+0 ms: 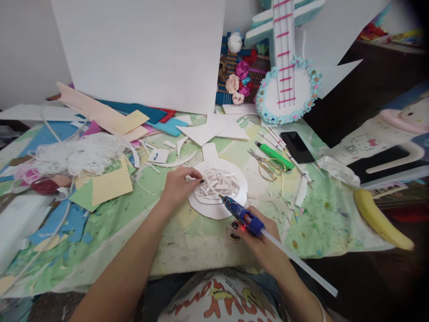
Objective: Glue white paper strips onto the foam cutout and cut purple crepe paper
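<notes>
My right hand (259, 237) is wrapped around a blue hot glue gun (239, 212), a long clear glue stick (301, 264) poking out of its back end. The gun's tip points at a heap of short white strips (223, 181), close over its lower edge. These strips lie on a round white cutout (217, 211) with a neck-like tab (210, 152) at the top. At the heap's left side, my left hand (182, 182) is closed in a pinch on a thin white strip (203, 185), partly hidden by the fingers.
Gold-handled scissors (268, 167), a green cutter (275, 155) and a phone (297, 146) lie to the right. A banana (384, 219) rests at the right edge. Tangled white string (78, 154) and paper scraps (112, 187) cover the left. A decorated paper instrument (284, 89) stands behind.
</notes>
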Tool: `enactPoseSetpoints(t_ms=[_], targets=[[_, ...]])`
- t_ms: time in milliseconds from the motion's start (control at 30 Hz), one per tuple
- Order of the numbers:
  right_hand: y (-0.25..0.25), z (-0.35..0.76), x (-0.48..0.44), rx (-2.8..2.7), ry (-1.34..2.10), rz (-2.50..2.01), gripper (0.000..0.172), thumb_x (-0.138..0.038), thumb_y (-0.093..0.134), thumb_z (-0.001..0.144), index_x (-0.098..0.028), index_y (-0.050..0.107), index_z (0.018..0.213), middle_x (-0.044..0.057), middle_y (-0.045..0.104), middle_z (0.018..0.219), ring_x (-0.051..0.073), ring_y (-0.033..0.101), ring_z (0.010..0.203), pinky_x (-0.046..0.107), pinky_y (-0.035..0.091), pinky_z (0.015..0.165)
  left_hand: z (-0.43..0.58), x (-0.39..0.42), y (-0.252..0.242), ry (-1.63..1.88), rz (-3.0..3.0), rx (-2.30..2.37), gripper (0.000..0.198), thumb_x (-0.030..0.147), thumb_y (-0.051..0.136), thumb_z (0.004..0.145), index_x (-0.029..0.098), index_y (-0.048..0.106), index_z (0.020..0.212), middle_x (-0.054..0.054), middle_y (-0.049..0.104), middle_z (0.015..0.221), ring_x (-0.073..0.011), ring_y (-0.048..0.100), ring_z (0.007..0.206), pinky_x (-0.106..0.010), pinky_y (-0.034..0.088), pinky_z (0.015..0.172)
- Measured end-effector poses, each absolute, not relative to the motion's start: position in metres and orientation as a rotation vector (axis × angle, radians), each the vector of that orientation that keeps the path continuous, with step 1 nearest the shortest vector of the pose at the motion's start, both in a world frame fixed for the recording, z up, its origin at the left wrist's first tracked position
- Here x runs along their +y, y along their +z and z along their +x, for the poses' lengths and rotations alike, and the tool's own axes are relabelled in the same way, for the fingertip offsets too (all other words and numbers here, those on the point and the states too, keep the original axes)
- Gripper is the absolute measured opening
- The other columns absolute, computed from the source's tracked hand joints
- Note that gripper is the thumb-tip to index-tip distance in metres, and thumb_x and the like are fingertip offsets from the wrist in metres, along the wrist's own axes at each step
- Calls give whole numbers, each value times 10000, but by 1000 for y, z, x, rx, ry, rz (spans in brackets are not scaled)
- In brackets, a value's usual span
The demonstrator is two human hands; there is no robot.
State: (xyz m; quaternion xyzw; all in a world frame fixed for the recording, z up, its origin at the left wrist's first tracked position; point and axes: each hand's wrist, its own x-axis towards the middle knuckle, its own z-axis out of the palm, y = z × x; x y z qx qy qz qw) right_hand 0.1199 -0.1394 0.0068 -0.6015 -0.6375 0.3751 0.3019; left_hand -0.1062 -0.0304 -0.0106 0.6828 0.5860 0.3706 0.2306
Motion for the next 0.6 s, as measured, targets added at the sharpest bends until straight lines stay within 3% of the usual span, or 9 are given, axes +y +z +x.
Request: enactPoseSetpoints(t_ms=[200, 600], targets=[[5, 119, -139, -1679, 1001, -1596, 184, -312, 562, 816, -190, 461, 722, -40, 478, 623, 109, 411, 588, 237, 293, 551, -102, -31, -13, 996, 1960, 1469, 103, 214, 615, 716, 226, 717, 715, -24, 698, 788, -194, 600, 819, -322, 445, 778], [5, 116, -138, -1692, 1027, -1621, 143, -277, 559, 802, -192, 468, 733, -35, 502, 647, 119, 424, 613, 236, 299, 567, -99, -34, -13, 1020, 2217, 1364, 150, 166, 574, 769, 210, 716, 788, -44, 680, 783, -196, 566, 811, -326, 444, 763]])
